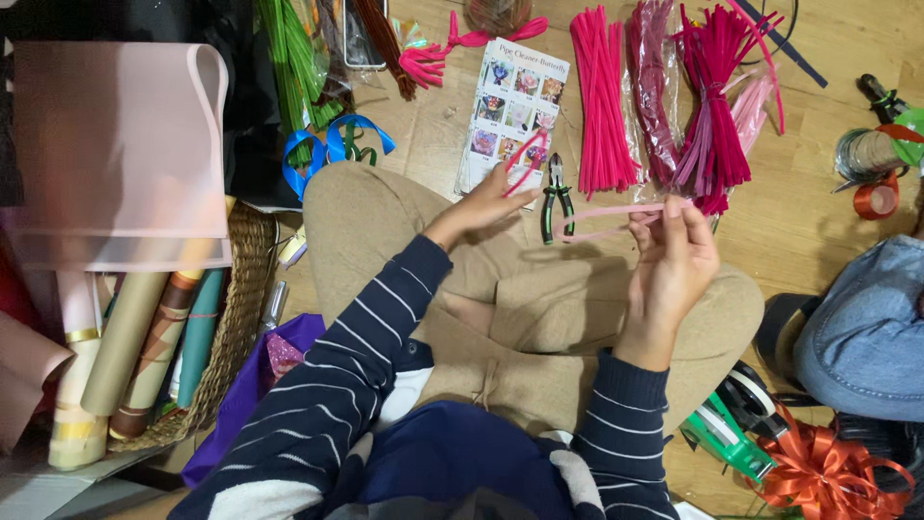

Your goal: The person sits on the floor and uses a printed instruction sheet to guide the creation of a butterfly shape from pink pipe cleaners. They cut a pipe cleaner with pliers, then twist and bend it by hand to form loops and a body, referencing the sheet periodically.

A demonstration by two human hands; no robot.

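Note:
My right hand (674,260) pinches a light pink pipe cleaner (606,217) bent into a long flat loop that reaches left toward the pliers. My left hand (491,200) rests on my left knee and holds a bent hot-pink pipe cleaner (527,157) over the lower edge of a printed instruction sheet (515,101). Green-handled pliers (556,197) lie on the wooden floor between my two hands. I sit cross-legged in beige trousers and a striped navy sweater.
Bundles of pink, magenta and dark red pipe cleaners (664,96) lie ahead. Green pipe cleaners (298,63) and blue ribbon (327,144) are at upper left. A wicker basket (236,318) holds paper rolls. Ribbon spools (871,164), a green tape dispenser (722,433), an orange bow (828,472) and another person's denim knee (866,327) are at right.

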